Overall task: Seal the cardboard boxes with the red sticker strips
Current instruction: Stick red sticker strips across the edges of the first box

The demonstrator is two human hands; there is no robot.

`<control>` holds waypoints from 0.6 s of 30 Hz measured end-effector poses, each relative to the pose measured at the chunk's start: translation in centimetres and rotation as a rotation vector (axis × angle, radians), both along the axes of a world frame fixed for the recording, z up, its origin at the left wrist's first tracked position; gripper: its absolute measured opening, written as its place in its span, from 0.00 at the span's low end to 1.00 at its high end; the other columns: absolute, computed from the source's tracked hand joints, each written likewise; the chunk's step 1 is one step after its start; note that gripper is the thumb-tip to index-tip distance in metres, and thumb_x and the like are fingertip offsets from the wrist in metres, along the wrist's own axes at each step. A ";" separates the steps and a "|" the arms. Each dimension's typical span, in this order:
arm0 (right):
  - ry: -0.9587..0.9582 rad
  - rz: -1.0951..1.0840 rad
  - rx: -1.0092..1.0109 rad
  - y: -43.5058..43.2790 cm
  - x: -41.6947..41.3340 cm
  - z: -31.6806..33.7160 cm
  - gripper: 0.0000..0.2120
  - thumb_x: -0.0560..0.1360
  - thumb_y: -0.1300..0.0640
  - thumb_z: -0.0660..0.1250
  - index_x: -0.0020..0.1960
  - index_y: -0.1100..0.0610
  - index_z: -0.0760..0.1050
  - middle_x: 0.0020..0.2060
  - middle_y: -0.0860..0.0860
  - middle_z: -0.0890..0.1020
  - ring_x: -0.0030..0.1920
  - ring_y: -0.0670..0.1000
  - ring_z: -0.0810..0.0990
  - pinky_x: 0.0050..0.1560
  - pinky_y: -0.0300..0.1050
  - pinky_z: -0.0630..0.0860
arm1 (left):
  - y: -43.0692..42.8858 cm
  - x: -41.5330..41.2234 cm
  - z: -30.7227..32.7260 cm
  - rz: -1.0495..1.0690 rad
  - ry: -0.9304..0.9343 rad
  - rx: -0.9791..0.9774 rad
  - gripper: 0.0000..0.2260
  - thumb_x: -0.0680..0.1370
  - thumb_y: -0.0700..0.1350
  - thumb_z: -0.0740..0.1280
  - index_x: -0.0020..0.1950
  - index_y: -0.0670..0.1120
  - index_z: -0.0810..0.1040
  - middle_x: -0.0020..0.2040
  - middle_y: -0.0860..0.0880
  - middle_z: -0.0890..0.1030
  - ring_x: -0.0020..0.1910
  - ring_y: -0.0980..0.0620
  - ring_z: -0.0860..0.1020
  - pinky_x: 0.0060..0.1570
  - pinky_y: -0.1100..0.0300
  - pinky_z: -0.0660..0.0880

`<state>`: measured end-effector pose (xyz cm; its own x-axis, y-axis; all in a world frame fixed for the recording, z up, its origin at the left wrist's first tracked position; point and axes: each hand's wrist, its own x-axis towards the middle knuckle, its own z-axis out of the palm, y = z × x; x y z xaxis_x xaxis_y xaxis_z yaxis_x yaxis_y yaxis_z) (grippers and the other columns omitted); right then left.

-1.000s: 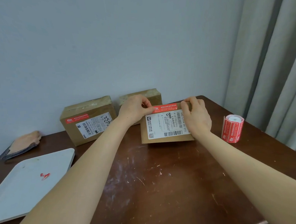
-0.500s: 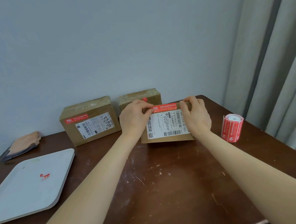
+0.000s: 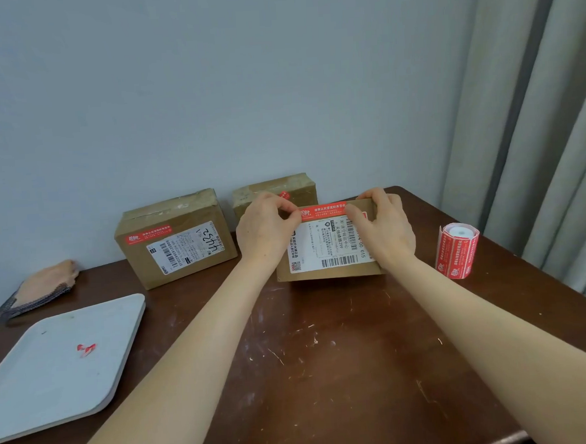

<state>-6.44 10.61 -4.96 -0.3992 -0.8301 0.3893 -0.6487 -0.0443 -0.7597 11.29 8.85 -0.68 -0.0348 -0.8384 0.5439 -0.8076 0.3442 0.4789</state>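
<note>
We see left hand [image 3: 266, 230] and right hand [image 3: 384, 228] pinching sticker [image 3: 322, 210] ends along box [image 3: 327, 242] far edge.

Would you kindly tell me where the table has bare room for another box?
The near table between the forearms is bare, as is the strip between the tray and the left box. The back edge is crowded with boxes and the sticker roll.
</note>
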 end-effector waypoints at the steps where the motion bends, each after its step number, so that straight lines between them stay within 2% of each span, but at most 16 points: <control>1: 0.001 -0.003 0.001 0.0 0.0 0.0 0.14 0.75 0.40 0.60 0.57 0.45 0.69 0.59 0.48 0.71 0.54 0.52 0.75 0.49 0.50 0.74 | 0.0 0.0 0.1 -0.003 0.008 0.011 0.05 0.75 0.49 0.67 0.42 0.51 0.81 0.52 0.54 0.79 0.46 0.59 0.70 0.39 0.61 0.67; 8: 0.003 0.002 -0.007 0.0 -0.1 -0.1 0.14 0.75 0.40 0.60 0.57 0.46 0.69 0.59 0.48 0.71 0.54 0.52 0.75 0.47 0.48 0.72 | 0.1 -0.1 0.6 -0.018 0.013 0.069 0.03 0.74 0.50 0.69 0.43 0.52 0.82 0.52 0.54 0.77 0.48 0.59 0.70 0.42 0.61 0.67; 18: 0.011 -0.001 -0.009 0.1 -0.1 -0.1 0.15 0.75 0.40 0.60 0.58 0.46 0.69 0.59 0.48 0.71 0.55 0.52 0.75 0.47 0.48 0.71 | 0.3 -0.1 1.1 -0.046 0.010 0.112 0.07 0.74 0.48 0.69 0.36 0.53 0.79 0.49 0.53 0.76 0.46 0.57 0.71 0.41 0.59 0.68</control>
